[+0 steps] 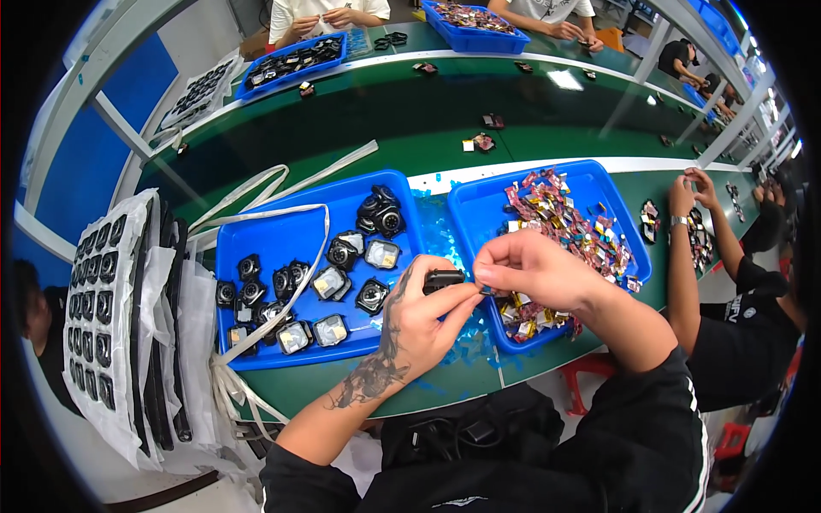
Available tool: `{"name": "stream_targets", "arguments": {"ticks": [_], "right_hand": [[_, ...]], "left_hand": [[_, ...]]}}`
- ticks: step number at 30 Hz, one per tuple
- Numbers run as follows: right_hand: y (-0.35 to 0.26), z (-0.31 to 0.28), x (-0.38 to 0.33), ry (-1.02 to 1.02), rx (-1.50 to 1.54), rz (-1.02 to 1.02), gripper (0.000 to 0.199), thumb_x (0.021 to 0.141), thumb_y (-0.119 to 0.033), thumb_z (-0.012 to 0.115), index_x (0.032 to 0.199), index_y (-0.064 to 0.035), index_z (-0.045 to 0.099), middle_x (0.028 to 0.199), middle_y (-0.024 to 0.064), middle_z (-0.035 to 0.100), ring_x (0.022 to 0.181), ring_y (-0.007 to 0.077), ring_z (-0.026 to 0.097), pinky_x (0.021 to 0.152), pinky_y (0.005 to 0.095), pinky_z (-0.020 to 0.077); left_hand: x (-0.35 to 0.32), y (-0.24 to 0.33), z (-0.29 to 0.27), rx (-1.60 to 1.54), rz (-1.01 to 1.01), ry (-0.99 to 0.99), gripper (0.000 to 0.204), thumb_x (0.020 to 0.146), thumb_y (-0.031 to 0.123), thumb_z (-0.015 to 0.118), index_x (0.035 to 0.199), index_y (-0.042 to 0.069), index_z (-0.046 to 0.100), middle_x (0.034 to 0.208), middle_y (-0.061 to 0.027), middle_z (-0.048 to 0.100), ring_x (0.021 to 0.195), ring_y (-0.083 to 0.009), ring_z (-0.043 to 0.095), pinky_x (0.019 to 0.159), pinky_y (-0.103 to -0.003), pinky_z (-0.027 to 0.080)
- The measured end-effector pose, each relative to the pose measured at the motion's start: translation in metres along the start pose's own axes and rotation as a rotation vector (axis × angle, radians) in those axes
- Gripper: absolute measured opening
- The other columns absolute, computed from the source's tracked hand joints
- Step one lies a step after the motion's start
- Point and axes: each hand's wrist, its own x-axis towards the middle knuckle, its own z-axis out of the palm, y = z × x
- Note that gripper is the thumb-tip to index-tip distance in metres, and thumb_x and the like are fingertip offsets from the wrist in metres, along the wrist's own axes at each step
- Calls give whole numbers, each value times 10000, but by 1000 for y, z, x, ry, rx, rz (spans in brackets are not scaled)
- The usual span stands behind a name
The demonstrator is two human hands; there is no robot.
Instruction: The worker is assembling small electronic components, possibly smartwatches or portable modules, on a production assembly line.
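Observation:
A black watch-case-like housing is held in my left hand, its fingers wrapped round it between the two trays. Close against it, my right hand is closed in a pinch at thumb and forefinger. Something tiny and bluish shows at those fingertips, too small to name. Below my left hand, the left blue tray carries several similar black housings, some with pale square parts inside. Under my right hand stands the right blue tray, heaped with small pink, yellow and silver electronic parts.
Blue film scraps litter the green table between the trays. White strapping crosses the left tray. Stacked trays of housings stand at far left. Beyond runs a green conveyor belt with scattered parts. A co-worker's arms are at right; others sit opposite.

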Motion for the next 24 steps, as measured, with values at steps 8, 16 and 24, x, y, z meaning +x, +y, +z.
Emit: {"name": "stream_targets", "arguments": {"ticks": [8,16,24], "right_hand": [[-1,17,2,324,-677,-379,105,870,-85,652,936,-8,679,866,143,665,750,250,661,652,342,512],[5,35,4,434,-360,-466,98,832,-45,704,926,-21,690,857,81,660,722,157,624,617,270,490],[-4,50,1,509,-439,-418,125,805,-12,707,930,-8,710,809,98,657,671,180,619,593,289,479]], "left_hand": [[1,-6,2,-363,-311,77,101,846,98,729,900,13,724,863,-54,648,744,-99,561,716,-271,463],[-3,-12,9,-542,-342,62,240,907,47,623,1143,23,661,1020,-74,629,827,-79,563,890,-251,426],[2,-7,4,-835,-292,34,557,949,-70,425,1484,14,294,1325,-133,491,1185,-164,524,1012,-285,412]]}}
